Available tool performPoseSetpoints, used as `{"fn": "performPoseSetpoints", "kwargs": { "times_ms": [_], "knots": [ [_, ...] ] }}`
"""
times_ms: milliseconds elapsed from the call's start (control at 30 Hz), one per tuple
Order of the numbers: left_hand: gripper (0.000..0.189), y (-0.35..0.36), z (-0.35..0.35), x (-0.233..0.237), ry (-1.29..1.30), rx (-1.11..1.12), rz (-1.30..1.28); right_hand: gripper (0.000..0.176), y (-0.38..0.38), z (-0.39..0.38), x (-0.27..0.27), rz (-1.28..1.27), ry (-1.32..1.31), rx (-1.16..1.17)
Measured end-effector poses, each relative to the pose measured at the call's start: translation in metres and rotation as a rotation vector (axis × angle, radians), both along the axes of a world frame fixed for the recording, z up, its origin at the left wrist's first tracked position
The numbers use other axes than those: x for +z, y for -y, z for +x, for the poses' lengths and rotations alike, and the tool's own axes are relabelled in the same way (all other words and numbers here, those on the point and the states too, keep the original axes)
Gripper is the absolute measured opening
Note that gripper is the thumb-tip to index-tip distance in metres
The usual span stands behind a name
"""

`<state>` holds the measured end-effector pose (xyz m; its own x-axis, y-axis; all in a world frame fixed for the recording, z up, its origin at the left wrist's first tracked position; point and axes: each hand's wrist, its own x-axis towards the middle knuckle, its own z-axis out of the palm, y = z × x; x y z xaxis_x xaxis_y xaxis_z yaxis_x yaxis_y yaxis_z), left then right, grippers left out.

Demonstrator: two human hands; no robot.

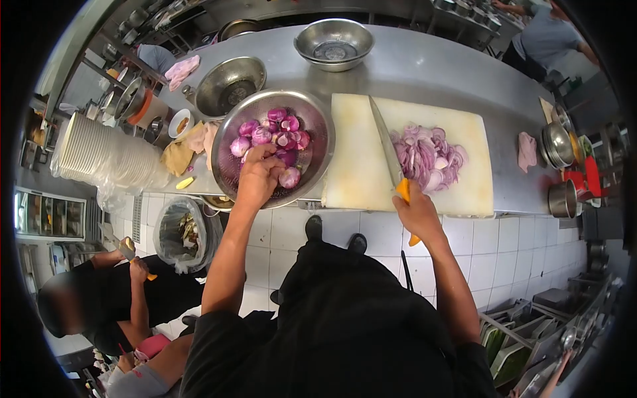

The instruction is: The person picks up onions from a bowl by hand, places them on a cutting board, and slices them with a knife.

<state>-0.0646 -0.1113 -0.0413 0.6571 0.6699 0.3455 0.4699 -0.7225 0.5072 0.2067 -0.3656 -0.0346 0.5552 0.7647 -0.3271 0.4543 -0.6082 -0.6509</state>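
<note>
The left hand (260, 174) is lowered into a wide metal bowl (320, 136), its fingers bent over the whole red onions (261, 135). Onions are seen above the fingers and to their right, and one lies just beside the fingertips; whether the fingers are closed on an onion or only rested on it cannot be told. The handle of a large knife (385, 138) is held in the right hand (418, 211), with the fingers wrapped around its orange grip. The blade is pointed away from the wearer, over a white cutting board (352, 162), and sliced onion (424, 156) is heaped on the board just to the right of the blade, beyond the right hand. The bowl of whole onions is set to the left of the board, on the metal tabletop (438, 66). Stacked metal bowls (334, 48) are placed beyond the board, and another metal bowl (229, 83) is placed beyond the onion bowl, to the left. A pink cloth (527, 150) is laid to the right of the board. Below the tabletop at the left, scraps are held in a bag-lined bin (174, 222), and an orange-handled tool is held by another person (152, 292).
</note>
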Motion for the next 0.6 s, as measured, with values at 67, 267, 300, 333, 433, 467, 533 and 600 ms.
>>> {"fn": "performPoseSetpoints", "kwargs": {
  "times_ms": [67, 267, 300, 333, 433, 467, 533, 600],
  "knots": [
    [0.018, -0.001, 0.001, 0.001, 0.030, 0.023, -0.037, 0.050, 0.001, 0.001, -0.005, 0.010, 0.007, 0.002],
    [0.008, 0.002, -0.005, 0.022, 0.090, 0.148, -0.283, 0.051, 0.000, 0.000, 0.001, -0.022, 0.008, -0.008],
    [0.007, -0.001, -0.007, 0.020, 0.122, 0.158, -0.365, 0.051, -0.001, 0.001, 0.000, -0.014, 0.013, -0.006],
    [0.006, -0.006, -0.011, 0.015, 0.155, 0.169, -0.447, 0.051, -0.001, 0.002, -0.001, -0.007, 0.019, -0.003],
    [0.006, 0.000, -0.017, 0.023, 0.307, 0.190, -0.690, 0.052, 0.000, 0.001, -0.002, -0.007, -0.009, 0.002],
    [0.006, 0.002, -0.017, 0.027, 0.369, 0.194, -0.767, 0.052, -0.001, 0.002, -0.002, -0.007, -0.023, 0.003],
    [0.007, -0.004, -0.025, 0.027, 0.437, 0.161, -0.779, 0.051, -0.001, 0.002, -0.002, -0.026, 0.000, -0.008],
    [0.007, -0.007, -0.035, 0.033, 0.509, 0.162, -0.805, 0.051, -0.001, -0.001, 0.000, -0.049, 0.001, -0.017]
  ]
}}
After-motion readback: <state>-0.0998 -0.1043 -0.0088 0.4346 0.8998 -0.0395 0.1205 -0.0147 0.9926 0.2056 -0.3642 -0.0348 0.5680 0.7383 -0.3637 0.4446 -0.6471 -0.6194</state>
